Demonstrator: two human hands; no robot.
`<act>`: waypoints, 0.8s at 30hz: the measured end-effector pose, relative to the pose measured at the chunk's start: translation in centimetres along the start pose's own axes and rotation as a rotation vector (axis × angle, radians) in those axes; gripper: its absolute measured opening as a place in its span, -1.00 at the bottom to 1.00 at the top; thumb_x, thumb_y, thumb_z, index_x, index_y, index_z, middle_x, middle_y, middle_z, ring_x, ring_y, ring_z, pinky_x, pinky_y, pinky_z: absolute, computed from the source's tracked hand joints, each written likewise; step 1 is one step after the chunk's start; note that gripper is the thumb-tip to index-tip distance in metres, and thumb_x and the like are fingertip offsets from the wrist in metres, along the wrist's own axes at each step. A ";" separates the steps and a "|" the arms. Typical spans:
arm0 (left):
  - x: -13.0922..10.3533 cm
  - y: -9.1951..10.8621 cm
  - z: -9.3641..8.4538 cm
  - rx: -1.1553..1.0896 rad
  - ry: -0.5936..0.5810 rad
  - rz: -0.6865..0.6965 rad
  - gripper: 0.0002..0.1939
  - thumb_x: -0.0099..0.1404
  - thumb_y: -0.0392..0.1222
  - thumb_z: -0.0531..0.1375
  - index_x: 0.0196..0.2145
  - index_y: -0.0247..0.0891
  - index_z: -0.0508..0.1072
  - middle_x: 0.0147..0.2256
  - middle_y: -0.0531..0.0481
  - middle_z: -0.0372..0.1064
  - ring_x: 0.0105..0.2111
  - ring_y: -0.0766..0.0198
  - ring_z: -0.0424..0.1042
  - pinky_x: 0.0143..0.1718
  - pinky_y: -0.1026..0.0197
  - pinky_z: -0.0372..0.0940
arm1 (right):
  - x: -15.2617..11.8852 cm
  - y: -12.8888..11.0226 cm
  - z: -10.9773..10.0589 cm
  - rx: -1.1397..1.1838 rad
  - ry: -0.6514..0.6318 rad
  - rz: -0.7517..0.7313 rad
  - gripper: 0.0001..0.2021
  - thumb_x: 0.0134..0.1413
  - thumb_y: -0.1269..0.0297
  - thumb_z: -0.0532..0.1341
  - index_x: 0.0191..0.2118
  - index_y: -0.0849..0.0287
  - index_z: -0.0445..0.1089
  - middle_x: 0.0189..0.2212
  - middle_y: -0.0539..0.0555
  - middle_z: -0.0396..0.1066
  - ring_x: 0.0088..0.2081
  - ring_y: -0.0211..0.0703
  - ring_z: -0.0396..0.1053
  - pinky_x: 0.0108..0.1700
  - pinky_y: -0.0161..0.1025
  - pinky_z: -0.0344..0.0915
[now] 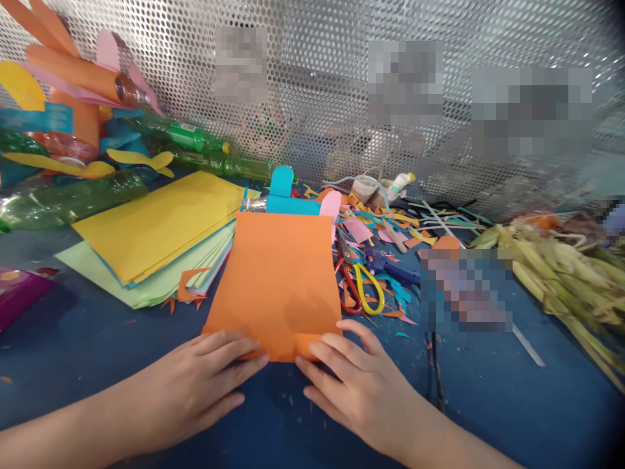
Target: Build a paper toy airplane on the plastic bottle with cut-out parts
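A sheet of orange paper [283, 273] lies in front of me, its near edge curled up in a narrow fold. My left hand [195, 371] is closed on the left part of that edge, fingertips on the fold. On the right part, my right hand [359, 374] holds the same edge, with its index finger raised in a bend at the paper's side. Behind the sheet's far edge rests a bottle wrapped in blue paper [293, 206], with a pink rounded tab. Scissors [364, 286] with red and yellow handles lie right of the sheet.
Yellow and pale green paper [166, 225] is stacked at left, below green plastic bottles [195, 140] and paper-covered bottles. Colourful scraps [381, 225], a blue glue gun [390, 266] and corn husks [561, 260] spread rightward. A perforated metal screen [322, 78] borders the blue table's back.
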State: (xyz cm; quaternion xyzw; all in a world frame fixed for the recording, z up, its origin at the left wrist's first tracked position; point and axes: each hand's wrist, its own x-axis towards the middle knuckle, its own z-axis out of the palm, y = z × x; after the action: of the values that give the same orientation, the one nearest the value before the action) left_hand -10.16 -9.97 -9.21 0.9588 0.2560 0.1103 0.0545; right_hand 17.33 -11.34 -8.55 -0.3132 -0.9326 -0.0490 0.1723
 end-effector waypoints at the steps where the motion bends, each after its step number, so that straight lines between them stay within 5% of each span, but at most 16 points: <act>1: -0.1 -0.1 -0.1 -0.001 0.015 0.003 -0.57 0.32 -0.24 0.04 0.14 -0.18 0.23 -0.03 -0.08 0.35 -0.05 0.18 0.34 -0.04 0.21 0.31 | 0.0 0.1 -0.2 0.003 0.002 0.003 -0.80 0.18 0.23 0.13 -0.13 0.14 0.41 -0.23 0.00 0.45 -0.12 -0.21 0.29 0.15 -0.07 -0.08; 10: -0.7 -1.4 -1.9 -0.112 0.149 0.016 -0.77 0.27 -0.34 0.10 -0.15 -0.29 0.48 -0.22 -0.09 0.49 -0.13 0.22 0.41 -0.05 0.19 0.36 | -0.5 0.8 -2.8 0.005 -0.148 0.174 -0.91 0.06 0.29 0.19 -0.39 0.07 0.45 -0.46 -0.03 0.39 -0.23 -0.14 0.31 0.16 0.04 -0.06; 20: -3.3 -4.0 -2.9 -0.169 0.039 -0.096 -0.69 0.21 -0.37 0.11 -0.16 -0.07 0.50 -0.07 0.09 0.43 -0.10 0.25 0.44 -0.09 0.28 0.38 | -1.1 1.1 -3.6 -0.021 -0.201 0.264 -0.88 -0.03 0.38 0.23 -0.53 0.06 0.41 -0.56 -0.07 0.32 -0.33 -0.15 0.26 0.05 0.04 0.05; 24: -3.9 -4.2 -2.8 -0.277 0.119 -0.249 -0.68 0.19 -0.36 0.10 -0.22 0.01 0.52 -0.12 0.10 0.47 -0.13 0.22 0.46 -0.10 0.22 0.38 | -1.2 1.3 -3.5 0.011 -0.210 0.272 -0.88 -0.02 0.38 0.24 -0.53 0.07 0.41 -0.54 -0.08 0.33 -0.33 -0.17 0.27 0.04 0.02 0.07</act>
State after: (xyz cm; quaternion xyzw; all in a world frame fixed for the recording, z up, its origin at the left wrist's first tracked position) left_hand -16.13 -8.21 -7.90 0.8949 0.3575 0.1935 0.1841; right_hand 20.04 -11.70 -5.70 -0.4388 -0.8948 0.0125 0.0808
